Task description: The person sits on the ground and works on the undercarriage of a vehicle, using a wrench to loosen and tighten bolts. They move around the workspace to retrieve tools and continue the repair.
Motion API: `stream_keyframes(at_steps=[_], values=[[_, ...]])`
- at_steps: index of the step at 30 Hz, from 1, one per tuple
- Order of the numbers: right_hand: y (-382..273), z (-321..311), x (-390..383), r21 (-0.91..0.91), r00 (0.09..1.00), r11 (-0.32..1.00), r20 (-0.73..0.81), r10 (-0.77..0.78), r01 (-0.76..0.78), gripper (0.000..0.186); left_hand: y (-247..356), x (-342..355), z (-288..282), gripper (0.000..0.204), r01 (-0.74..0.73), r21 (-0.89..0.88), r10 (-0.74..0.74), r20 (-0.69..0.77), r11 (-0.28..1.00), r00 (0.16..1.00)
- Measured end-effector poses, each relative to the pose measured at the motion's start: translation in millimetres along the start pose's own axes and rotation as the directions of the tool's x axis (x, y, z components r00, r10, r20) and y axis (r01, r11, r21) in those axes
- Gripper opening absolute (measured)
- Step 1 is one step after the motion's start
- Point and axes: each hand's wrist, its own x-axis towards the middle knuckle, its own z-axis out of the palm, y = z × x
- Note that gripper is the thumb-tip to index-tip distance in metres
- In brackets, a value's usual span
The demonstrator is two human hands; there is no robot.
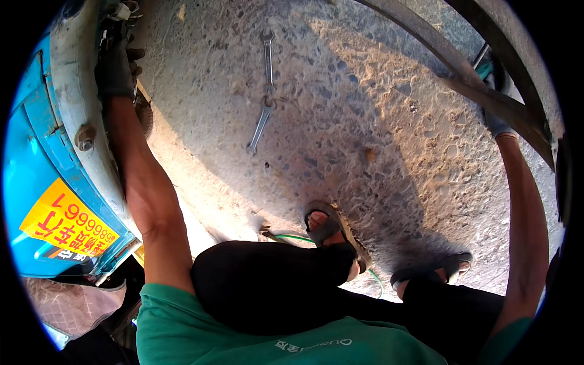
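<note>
At the upper left, my left hand (115, 73) wears a dark grey glove. It is beside the pale curved bar of a blue vehicle (79, 115), at a cluster of small metal parts (123, 12). Its fingers are curled, and what they hold is hidden. On the far right, my right hand (499, 125), also gloved, reaches behind a dark curved metal frame (517, 112). Most of this hand is covered by the frame. By its fingers shows a tool with a teal handle (485, 70) and a thin metal shaft.
Two open-ended wrenches lie on the rough stony ground, one farther off (268, 61) and one nearer (260, 129). A thin green cord (292, 237) runs by my sandalled foot (331, 228). A yellow sticker (67, 219) is on the vehicle, with a quilted brownish cloth (76, 304) below.
</note>
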Motion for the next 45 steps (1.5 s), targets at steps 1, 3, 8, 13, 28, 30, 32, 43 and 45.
stream_keyframes(at_steps=[1,3,8,13,28,30,32,43,45], values=[[-1,-1,0,-0.001,1.0,1.0,0.002,0.0,0.0,0.055,-1,1,0,0.033,0.001,0.026,-0.001,-0.018,1.0,1.0],[-1,-2,1,-0.004,1.0,1.0,0.004,-0.003,0.003,0.055,-4,3,2,0.032,0.005,0.081,0.0,-0.054,0.997,0.999],[2,-6,5,-0.015,1.0,1.0,0.01,0.002,-0.001,0.054,-4,-4,25,0.032,-0.078,0.165,0.096,-0.102,0.983,0.99],[4,-1,6,0.001,1.0,1.0,0.018,-0.007,0.006,0.054,-7,-2,20,0.03,-0.122,0.167,0.144,-0.128,0.978,0.981],[11,1,10,0.066,0.996,0.997,-0.073,-0.043,0.048,0.05,-59,12,148,0.05,0.046,-0.223,-0.087,-0.177,0.974,0.98],[-15,-17,18,0.197,0.98,0.976,-0.189,-0.057,0.095,0.045,-81,37,151,0.053,0.062,-0.118,-0.081,-0.163,0.991,0.983],[-34,15,18,0.274,0.989,0.959,-0.148,-0.026,0.066,0.045,-115,56,124,0.052,0.095,0.058,-0.078,-0.238,0.994,0.968],[-23,-11,20,0.195,0.994,0.981,-0.106,0.039,-0.017,0.044,-136,143,136,0.062,0.384,-0.075,-0.389,-0.069,0.92,0.919],[-9,-20,13,0.081,0.998,0.995,-0.019,0.061,-0.059,0.051,-114,119,157,0.057,0.424,-0.259,-0.426,0.049,0.868,0.903]])
